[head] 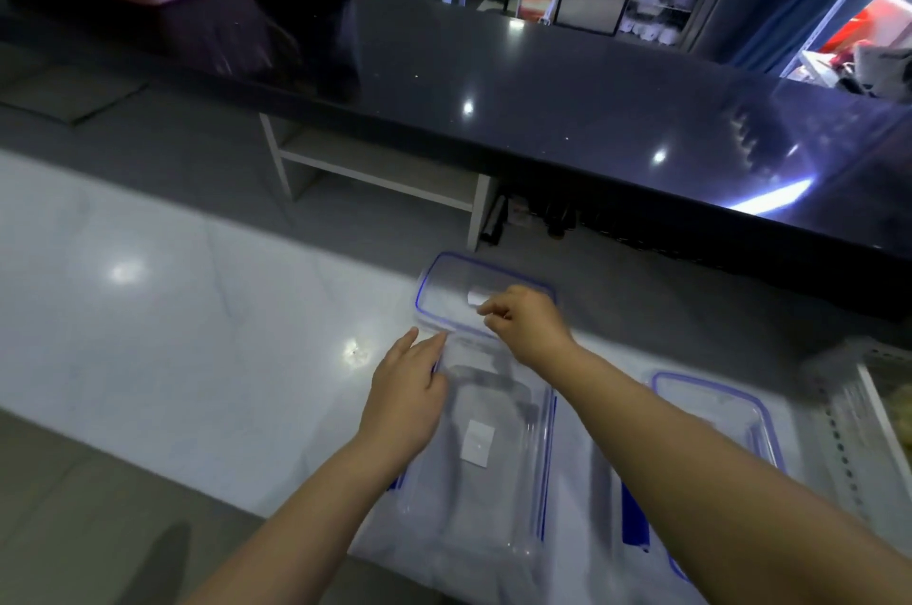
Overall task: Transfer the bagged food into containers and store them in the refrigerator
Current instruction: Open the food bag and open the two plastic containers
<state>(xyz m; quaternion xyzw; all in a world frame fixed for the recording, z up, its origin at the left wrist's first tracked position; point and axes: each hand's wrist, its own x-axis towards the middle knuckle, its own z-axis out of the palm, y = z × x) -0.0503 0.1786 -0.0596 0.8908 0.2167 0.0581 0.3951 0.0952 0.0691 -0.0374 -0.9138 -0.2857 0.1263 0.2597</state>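
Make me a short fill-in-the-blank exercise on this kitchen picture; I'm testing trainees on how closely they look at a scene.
1. The lid under the right hand has a seal coloured ____.
2. The left hand rests on the ____ edge of the clear container.
3. The sticker on the clear container is coloured ____.
4. The long countertop beyond the hands is coloured ____.

Missing words: blue; left; white; black

Glossy black counter (543,110) w/ white shelf (375,165) underneath.
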